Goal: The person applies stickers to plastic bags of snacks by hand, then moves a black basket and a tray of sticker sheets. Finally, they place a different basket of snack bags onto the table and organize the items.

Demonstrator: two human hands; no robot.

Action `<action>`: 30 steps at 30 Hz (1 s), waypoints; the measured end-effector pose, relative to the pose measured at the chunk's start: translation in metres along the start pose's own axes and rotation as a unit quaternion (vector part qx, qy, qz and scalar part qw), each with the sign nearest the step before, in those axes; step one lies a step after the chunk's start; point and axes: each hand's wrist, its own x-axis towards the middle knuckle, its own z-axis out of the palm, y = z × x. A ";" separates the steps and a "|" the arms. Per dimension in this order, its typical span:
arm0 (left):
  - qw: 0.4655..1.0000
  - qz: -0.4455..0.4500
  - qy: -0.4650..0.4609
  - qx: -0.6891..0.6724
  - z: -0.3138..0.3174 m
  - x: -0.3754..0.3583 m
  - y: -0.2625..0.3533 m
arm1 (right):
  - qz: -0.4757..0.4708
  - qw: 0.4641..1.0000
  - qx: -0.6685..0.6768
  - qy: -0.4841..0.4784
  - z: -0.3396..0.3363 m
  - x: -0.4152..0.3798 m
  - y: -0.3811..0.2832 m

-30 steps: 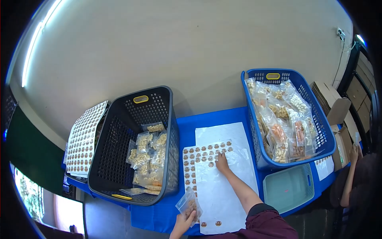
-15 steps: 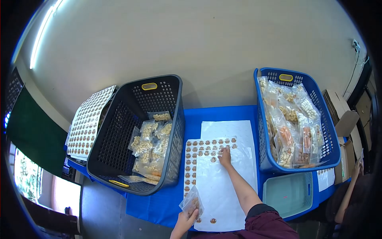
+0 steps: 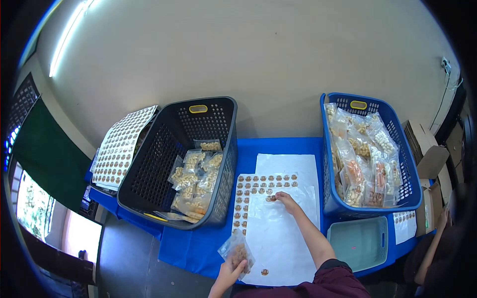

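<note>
My left hand (image 3: pixel 230 275) is closed on a small clear plastic packet (image 3: pixel 237 253) with brownish pieces inside, held over the near left corner of the sticker sheet (image 3: pixel 278 238). My right hand (image 3: pixel 288 202) reaches onto this white sheet, its thumb and fingers pinched together at a round brown sticker (image 3: pixel 271 198). Whether the sticker has lifted off is too small to see. Rows of similar round stickers run along the sheet's top and left side; much of its middle is bare white. One lone sticker (image 3: pixel 264 272) lies near the bottom.
A dark grey basket (image 3: pixel 226 164) with several snack packets stands left, a fuller blue basket (image 3: pixel 325 164) right. A pale green tray (image 3: pixel 343 263) sits below the blue one. More sticker sheets (image 3: pixel 124 144) lie far left. Another person's arm (image 3: pixel 432 248) shows at the right edge.
The view has shifted slightly. My right hand has moved a little down the sheet, to the sticker in the lower row. My left hand still holds the packet.
</note>
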 end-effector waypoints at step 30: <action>0.950 0.099 -0.182 -0.233 0.083 0.026 0.108 | -0.293 0.942 -0.073 0.147 0.059 -0.322 -0.154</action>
